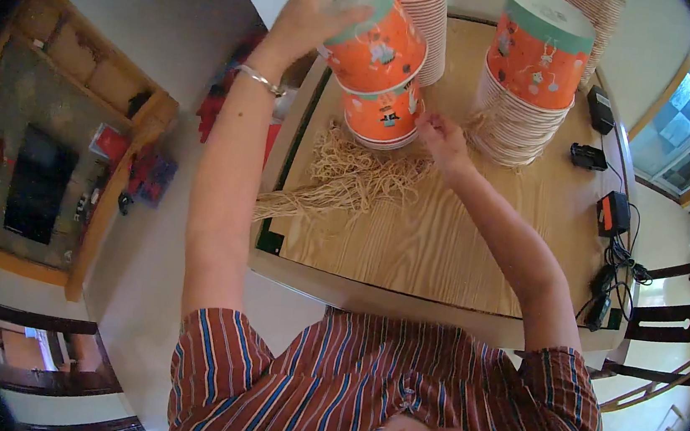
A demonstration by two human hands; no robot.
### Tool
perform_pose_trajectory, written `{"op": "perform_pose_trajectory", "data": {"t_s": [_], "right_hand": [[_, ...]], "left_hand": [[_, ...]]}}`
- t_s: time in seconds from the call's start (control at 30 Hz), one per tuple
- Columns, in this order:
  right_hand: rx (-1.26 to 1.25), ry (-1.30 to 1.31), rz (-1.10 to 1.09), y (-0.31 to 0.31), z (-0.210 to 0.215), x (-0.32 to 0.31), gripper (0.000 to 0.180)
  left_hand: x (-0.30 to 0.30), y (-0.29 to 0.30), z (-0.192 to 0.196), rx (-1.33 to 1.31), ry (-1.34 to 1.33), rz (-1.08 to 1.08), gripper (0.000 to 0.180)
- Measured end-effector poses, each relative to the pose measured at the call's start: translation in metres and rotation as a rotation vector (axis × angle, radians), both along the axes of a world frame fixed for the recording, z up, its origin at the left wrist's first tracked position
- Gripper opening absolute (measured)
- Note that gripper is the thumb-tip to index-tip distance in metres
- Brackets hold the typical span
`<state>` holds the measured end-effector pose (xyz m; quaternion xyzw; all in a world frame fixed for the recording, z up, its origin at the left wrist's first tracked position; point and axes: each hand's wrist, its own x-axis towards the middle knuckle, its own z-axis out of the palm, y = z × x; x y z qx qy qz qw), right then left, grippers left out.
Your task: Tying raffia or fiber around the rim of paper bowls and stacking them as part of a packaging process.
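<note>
My left hand grips the bottom of an orange paper cup with a pale green band, held tilted above a second orange cup standing upside down on the wooden table. My right hand rests just right of that lower cup, fingers pinched at a pile of tan paper strings spread on the table. Whether it holds a string I cannot tell for sure.
Tall stacks of the same orange cups stand at the back and at the right. Black chargers and cables lie along the table's right edge. Dark wooden chairs stand to the right; a wooden shelf unit is at left.
</note>
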<state>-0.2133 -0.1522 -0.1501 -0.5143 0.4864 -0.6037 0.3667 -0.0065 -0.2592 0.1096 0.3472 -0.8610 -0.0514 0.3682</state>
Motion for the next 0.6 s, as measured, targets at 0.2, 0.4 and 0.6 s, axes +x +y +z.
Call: {"op": "perform_pose_trajectory", "data": {"t_s": [0.2,0.4,0.6], "right_hand": [[-0.105,0.122,-0.01,0.047,0.061,0.001,0.032],[-0.691,0.647,-0.133,0.109,0.176,0.008,0.056],[-0.474,0.935,0.274,0.142,0.197,-0.013,0.032]], "left_hand": [[0.05,0.088,0.01,0.45,0.64,-0.259,0.06],[0.079,0.156,-0.066,0.997,1.131,-0.499,0.062],[0.047,0.216,-0.16,1.476,1.17,-0.671,0.071]]}}
